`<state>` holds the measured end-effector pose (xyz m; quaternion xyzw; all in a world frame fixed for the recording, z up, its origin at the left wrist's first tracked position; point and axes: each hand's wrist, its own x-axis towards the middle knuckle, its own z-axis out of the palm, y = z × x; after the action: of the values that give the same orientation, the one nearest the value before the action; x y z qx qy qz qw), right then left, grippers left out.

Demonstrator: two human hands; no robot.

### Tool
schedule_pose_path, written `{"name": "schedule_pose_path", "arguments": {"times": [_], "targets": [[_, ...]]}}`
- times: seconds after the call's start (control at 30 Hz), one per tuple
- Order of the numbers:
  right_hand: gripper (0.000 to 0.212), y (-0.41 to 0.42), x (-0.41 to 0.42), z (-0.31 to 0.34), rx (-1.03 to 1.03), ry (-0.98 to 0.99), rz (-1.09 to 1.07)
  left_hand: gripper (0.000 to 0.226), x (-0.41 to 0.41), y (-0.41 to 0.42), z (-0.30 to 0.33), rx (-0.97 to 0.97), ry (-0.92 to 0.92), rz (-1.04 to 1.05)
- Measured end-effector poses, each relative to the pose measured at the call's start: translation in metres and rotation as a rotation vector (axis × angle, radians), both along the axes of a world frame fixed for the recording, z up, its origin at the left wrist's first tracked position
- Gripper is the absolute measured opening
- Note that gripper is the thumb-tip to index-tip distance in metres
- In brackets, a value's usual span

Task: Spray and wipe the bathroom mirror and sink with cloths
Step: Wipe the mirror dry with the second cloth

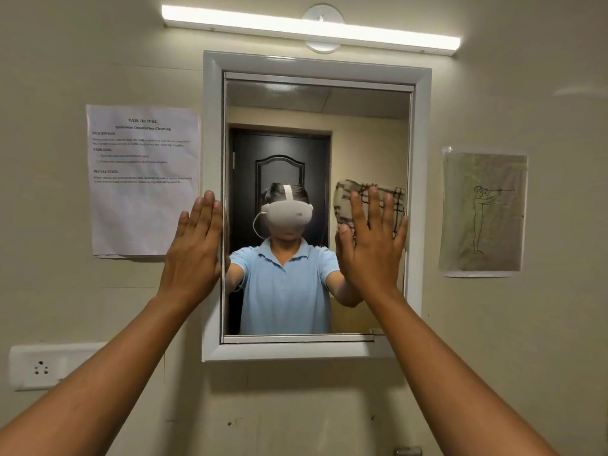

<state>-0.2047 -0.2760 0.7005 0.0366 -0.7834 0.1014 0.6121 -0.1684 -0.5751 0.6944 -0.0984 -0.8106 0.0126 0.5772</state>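
A mirror (316, 110) in a white frame (212, 159) hangs on the beige wall straight ahead. My right hand (373, 245) lies flat with straight fingers and presses a beige checked cloth (348, 192) against the right side of the glass. My left hand (194, 248) is flat too, fingers together, resting against the left side of the frame. The glass reflects a person in a light blue shirt and a dark door. The sink and any spray bottle are out of view.
A printed task sheet (144, 179) is taped left of the mirror, a line drawing (482, 212) to its right. A tube light (309, 29) glows above. A white wall socket (42, 366) sits lower left, and a metal fitting (408, 451) shows at the bottom edge.
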Motion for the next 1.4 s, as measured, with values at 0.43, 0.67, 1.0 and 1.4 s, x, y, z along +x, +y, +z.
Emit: {"name": "schedule_pose_path", "arguments": {"times": [0.43,0.67,1.0,1.4], "targets": [[0.064,-0.008,0.013,-0.124,-0.197,-0.114,-0.003,0.068,-0.004,0.001,-0.012,0.048,-0.034,-0.018],[0.064,-0.057,0.011,-0.087,-0.181,-0.112,0.007,0.070,-0.003,-0.001,-0.019,0.046,-0.026,-0.074],[0.063,-0.169,0.009,0.000,-0.003,-0.075,0.123,0.078,-0.009,-0.004,-0.024,0.070,-0.028,-0.131],[0.063,-0.187,0.030,-0.114,0.164,-0.158,0.202,0.063,-0.002,-0.012,-0.050,0.072,-0.052,-0.157]]}}
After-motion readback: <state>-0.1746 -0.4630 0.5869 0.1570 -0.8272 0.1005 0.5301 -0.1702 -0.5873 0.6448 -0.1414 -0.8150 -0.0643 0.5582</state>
